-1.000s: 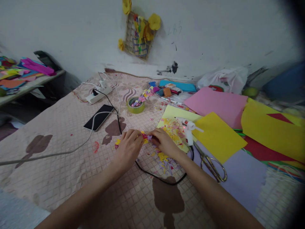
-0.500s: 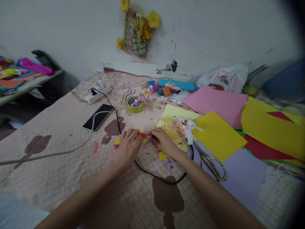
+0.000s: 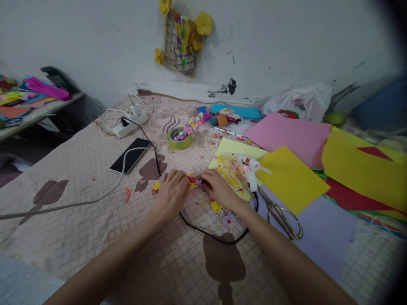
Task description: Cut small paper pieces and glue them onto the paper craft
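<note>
A thin strip covered in small coloured paper bits [image 3: 193,181] lies crosswise between my two hands. My left hand [image 3: 171,190] is closed over its middle, and a yellow and red end sticks out on the left. The curled fingers of my right hand [image 3: 220,188] pinch the strip's right end; the fingertips are partly hidden. Loose paper scraps [image 3: 219,212] lie on the cloth below my right hand. Beyond it, a white glue gun [image 3: 252,173] with a small red light rests on a pale yellow sheet [image 3: 238,148] strewn with more scraps.
A similar bit-covered strip [image 3: 193,125] leans in a roll of tape [image 3: 179,142]. Scissors [image 3: 282,218] lie among coloured sheets at right. A phone [image 3: 131,156] and a power strip [image 3: 130,126] are at left. The black cord [image 3: 210,234] loops near my wrists.
Almost nothing differs. The view has shifted very slightly; both hands stay on the strip in the same place.
</note>
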The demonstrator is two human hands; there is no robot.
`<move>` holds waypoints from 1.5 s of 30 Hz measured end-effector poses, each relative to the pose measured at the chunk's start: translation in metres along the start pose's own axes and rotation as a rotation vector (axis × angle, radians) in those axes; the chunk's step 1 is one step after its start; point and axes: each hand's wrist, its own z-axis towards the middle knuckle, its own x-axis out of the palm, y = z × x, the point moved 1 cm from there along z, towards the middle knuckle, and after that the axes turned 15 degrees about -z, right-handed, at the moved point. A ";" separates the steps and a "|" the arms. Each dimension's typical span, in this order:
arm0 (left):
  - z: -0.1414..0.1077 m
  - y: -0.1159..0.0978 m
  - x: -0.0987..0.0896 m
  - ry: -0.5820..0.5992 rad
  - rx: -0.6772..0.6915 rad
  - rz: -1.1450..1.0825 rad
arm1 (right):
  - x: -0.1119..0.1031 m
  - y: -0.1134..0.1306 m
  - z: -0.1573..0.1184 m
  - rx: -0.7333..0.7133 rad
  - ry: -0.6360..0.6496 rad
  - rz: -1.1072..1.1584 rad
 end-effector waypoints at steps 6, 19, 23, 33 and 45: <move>0.001 0.000 0.000 0.013 -0.001 0.021 | 0.000 0.000 0.000 0.002 -0.001 -0.004; 0.001 0.000 0.000 0.008 0.003 0.009 | 0.003 -0.003 0.000 0.006 -0.006 0.007; 0.000 0.002 -0.002 -0.001 -0.022 -0.036 | 0.003 -0.003 0.001 0.009 -0.010 0.014; -0.002 0.001 -0.003 -0.011 -0.015 -0.084 | 0.003 -0.004 0.002 0.018 -0.009 0.024; -0.003 0.003 0.000 -0.085 -0.007 -0.080 | 0.005 -0.005 0.002 0.024 -0.006 0.025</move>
